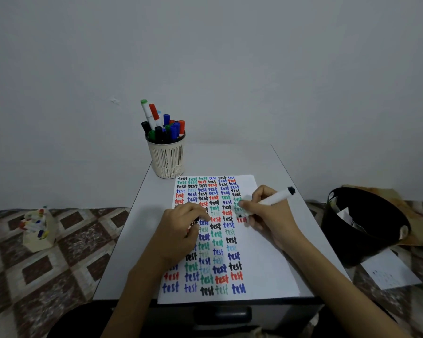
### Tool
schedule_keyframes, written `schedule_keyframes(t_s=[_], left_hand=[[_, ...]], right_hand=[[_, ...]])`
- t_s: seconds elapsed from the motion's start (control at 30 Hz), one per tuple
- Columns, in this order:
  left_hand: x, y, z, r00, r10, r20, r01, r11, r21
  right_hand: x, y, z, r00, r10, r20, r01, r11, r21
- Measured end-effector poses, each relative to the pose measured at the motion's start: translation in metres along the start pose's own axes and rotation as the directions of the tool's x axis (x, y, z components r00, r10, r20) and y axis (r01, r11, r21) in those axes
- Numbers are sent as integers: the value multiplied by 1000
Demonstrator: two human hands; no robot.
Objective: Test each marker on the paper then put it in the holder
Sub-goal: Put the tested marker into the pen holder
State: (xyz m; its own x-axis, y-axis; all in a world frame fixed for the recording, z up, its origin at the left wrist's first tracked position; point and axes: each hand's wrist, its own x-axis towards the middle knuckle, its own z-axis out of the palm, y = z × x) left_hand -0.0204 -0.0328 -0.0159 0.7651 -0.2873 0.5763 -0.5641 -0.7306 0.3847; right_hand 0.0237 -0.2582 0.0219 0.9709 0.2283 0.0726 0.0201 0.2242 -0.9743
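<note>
White marker (276,197), gripped by the right hand (271,215), is writing toward the paper's (266,264) three o'clock edge while the curled left hand (178,230), its hold I cannot tell, is pinning the sheet steady below the eleven-o'clock holder (167,159).

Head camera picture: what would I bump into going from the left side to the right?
Small box of markers → holder → right hand holding a marker → black bin.

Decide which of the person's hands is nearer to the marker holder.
Left. The left hand rests on the paper in front of the holder; the right hand, gripping a marker, is farther off to the right.
</note>
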Motion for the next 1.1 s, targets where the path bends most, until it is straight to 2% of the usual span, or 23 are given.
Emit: schedule_keyframes(t_s=[0.1, 0.23, 0.43, 0.7, 0.9, 1.1], left_hand=[[1, 3, -2, 999, -35, 1, 35, 999, -40], [1, 6, -3, 994, -108, 11, 109, 990, -86], [0, 8, -5, 988, -152, 23, 153, 983, -102], [0, 8, -5, 984, -173, 44, 176, 980, -94], [0, 8, -5, 983, -175, 51, 179, 981, -79], [0, 10, -6, 984, -171, 52, 175, 981, -81]], right_hand=[[5, 2, 4, 997, -12, -78, 2, 992, -124], [8, 6, 7, 999, -22, -36, 14, 978, -210], [8, 9, 4, 1000, -4, 21, 9, 976, -219], [10, 16, 2, 997, -53, 59, 70, 943, -325], [10, 12, 1, 997, -39, 59, 53, 964, -260], [8, 13, 4, 996, -70, 63, 88, 933, -349]])
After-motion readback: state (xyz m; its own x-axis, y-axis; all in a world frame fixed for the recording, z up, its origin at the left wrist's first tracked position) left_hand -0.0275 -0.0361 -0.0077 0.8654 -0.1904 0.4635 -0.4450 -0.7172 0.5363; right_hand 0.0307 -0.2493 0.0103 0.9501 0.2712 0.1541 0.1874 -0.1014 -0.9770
